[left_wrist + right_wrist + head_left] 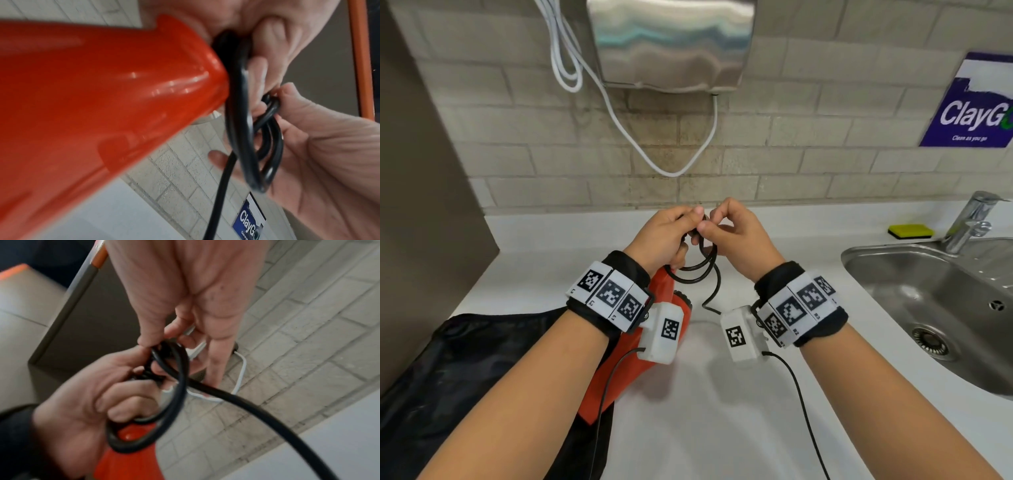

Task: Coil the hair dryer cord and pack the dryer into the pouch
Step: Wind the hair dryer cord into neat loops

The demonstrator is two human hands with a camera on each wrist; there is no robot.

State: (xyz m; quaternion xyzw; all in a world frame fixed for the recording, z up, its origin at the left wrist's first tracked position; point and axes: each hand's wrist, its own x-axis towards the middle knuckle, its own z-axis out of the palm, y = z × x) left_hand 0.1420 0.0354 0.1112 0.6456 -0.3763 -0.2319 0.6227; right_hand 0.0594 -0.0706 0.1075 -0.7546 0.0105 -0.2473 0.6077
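Observation:
An orange hair dryer (619, 363) lies tilted under my left wrist, partly over the black pouch (476, 370) on the white counter (688, 428). Its black cord (697, 270) hangs in a few loops between my hands, with a loose tail running down to the counter. My left hand (671, 233) grips the gathered loops (164, 394) beside the dryer's handle end (123, 81). My right hand (726, 226) pinches the cord (271, 107) at the top of the coil with thumb and finger. The plug is hidden.
A steel sink (935, 308) with a tap (972, 219) lies to the right, a yellow sponge (911, 231) behind it. A metal hand dryer (671, 44) with white cables (619, 120) hangs on the brick wall. A blue sign (976, 102) is at the far right.

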